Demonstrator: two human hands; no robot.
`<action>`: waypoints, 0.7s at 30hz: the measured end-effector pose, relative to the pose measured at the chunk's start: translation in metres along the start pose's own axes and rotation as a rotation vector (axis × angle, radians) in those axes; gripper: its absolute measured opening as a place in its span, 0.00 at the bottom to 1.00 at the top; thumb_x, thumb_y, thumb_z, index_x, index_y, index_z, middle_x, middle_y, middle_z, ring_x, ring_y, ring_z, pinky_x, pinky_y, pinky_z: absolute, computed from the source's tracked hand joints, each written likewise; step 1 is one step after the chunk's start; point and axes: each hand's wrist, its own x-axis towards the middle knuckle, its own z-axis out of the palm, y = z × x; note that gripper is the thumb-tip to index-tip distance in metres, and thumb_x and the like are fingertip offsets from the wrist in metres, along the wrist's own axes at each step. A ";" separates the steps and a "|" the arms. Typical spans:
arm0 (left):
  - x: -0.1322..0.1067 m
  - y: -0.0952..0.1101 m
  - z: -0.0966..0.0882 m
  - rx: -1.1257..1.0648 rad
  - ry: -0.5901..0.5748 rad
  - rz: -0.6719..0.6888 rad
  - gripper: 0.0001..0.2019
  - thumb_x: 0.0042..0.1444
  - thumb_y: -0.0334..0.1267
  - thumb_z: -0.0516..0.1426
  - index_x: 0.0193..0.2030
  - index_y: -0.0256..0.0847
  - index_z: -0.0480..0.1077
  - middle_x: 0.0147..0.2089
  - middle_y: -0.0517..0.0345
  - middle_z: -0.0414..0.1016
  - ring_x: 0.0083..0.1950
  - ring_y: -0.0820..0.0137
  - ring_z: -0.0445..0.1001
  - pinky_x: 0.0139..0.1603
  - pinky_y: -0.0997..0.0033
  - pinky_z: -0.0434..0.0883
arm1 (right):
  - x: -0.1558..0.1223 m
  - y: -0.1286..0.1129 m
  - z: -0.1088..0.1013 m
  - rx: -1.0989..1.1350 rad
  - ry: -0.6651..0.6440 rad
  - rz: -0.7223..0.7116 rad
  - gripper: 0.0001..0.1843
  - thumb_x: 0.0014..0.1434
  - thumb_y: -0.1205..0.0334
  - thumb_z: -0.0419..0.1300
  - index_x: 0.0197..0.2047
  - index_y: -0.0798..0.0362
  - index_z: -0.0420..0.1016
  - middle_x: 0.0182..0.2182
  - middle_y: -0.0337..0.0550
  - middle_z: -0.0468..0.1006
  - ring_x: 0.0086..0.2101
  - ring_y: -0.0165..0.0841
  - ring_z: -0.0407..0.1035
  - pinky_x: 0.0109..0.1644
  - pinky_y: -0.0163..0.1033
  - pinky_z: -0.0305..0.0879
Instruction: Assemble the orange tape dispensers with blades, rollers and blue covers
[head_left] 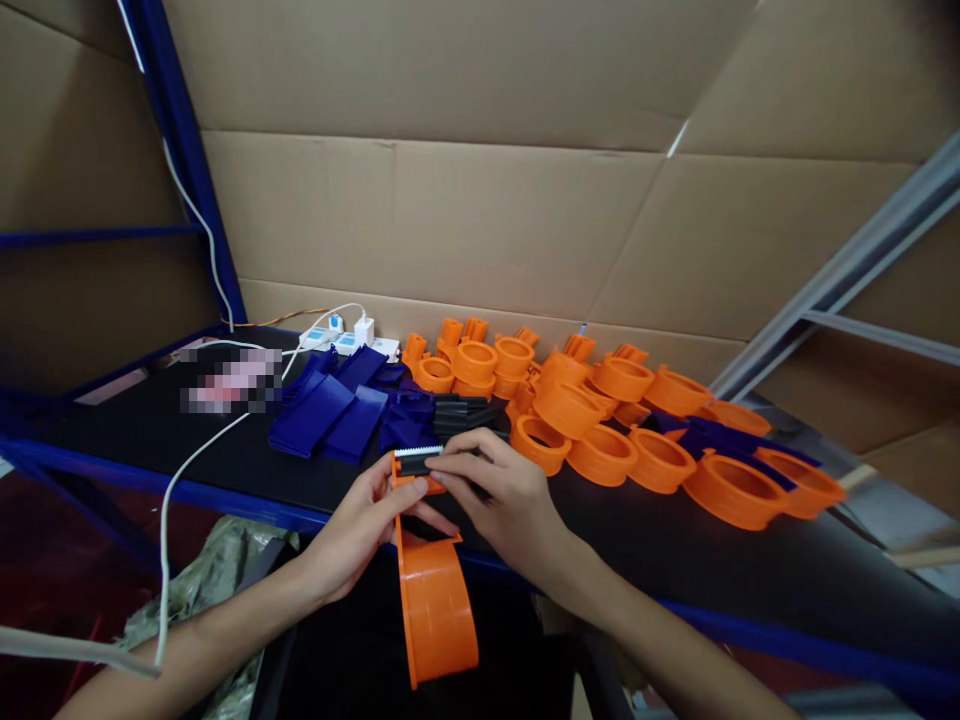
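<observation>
My left hand (358,530) grips an orange plastic tape-dispenser body (435,600) near its top end, holding it upright over the front edge of the black worktop (750,570). My right hand (499,495) pinches a small black part (415,465) against the dispenser's head, just below a serrated metal blade (418,452). Both hands have their fingers closed on the dispenser's head.
Several orange dispenser bodies (600,420) lie piled at the back right. Dark blue flat parts (330,410) and black pieces (461,410) lie to their left. A white power strip (349,340) and white cable (169,500) run along the left. Cardboard walls and blue shelf frame (180,150) enclose the bench.
</observation>
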 end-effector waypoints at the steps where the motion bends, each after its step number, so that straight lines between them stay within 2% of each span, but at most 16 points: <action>1: -0.001 0.000 0.000 0.009 0.009 0.002 0.14 0.63 0.42 0.60 0.52 0.39 0.67 0.44 0.48 0.81 0.39 0.59 0.83 0.40 0.63 0.76 | -0.001 -0.001 0.001 -0.004 -0.003 -0.007 0.08 0.64 0.69 0.61 0.44 0.51 0.79 0.42 0.46 0.77 0.41 0.32 0.75 0.44 0.38 0.75; 5: -0.003 -0.003 -0.001 0.111 0.034 0.008 0.17 0.64 0.45 0.59 0.55 0.39 0.66 0.39 0.50 0.82 0.37 0.61 0.83 0.41 0.63 0.74 | -0.003 -0.003 -0.001 -0.009 -0.007 -0.007 0.07 0.64 0.70 0.61 0.43 0.52 0.79 0.42 0.46 0.79 0.40 0.32 0.76 0.45 0.38 0.76; 9: -0.005 -0.007 -0.004 0.160 0.001 0.004 0.21 0.66 0.49 0.56 0.59 0.38 0.63 0.31 0.52 0.82 0.35 0.61 0.82 0.41 0.64 0.73 | -0.008 -0.006 -0.005 -0.030 -0.043 -0.092 0.11 0.65 0.71 0.60 0.48 0.51 0.78 0.41 0.46 0.79 0.40 0.33 0.75 0.43 0.38 0.75; 14: -0.005 -0.010 -0.005 0.141 -0.009 -0.017 0.25 0.66 0.49 0.55 0.65 0.39 0.58 0.29 0.52 0.82 0.34 0.59 0.82 0.37 0.67 0.73 | -0.010 -0.008 -0.003 -0.014 -0.034 -0.086 0.13 0.64 0.72 0.60 0.49 0.49 0.77 0.44 0.47 0.80 0.43 0.35 0.76 0.46 0.40 0.76; 18: -0.006 -0.007 -0.003 0.060 0.007 -0.051 0.20 0.66 0.48 0.54 0.59 0.40 0.62 0.29 0.52 0.81 0.33 0.59 0.82 0.35 0.66 0.74 | -0.008 -0.012 -0.003 0.019 -0.052 -0.111 0.15 0.65 0.73 0.57 0.51 0.48 0.76 0.46 0.46 0.80 0.44 0.34 0.75 0.47 0.41 0.76; 21: -0.007 -0.001 -0.001 -0.074 0.085 -0.084 0.15 0.65 0.46 0.55 0.52 0.39 0.65 0.27 0.53 0.80 0.28 0.60 0.81 0.32 0.66 0.74 | 0.001 -0.009 -0.008 0.057 -0.035 -0.090 0.14 0.66 0.71 0.57 0.51 0.48 0.76 0.47 0.46 0.80 0.46 0.35 0.76 0.49 0.41 0.75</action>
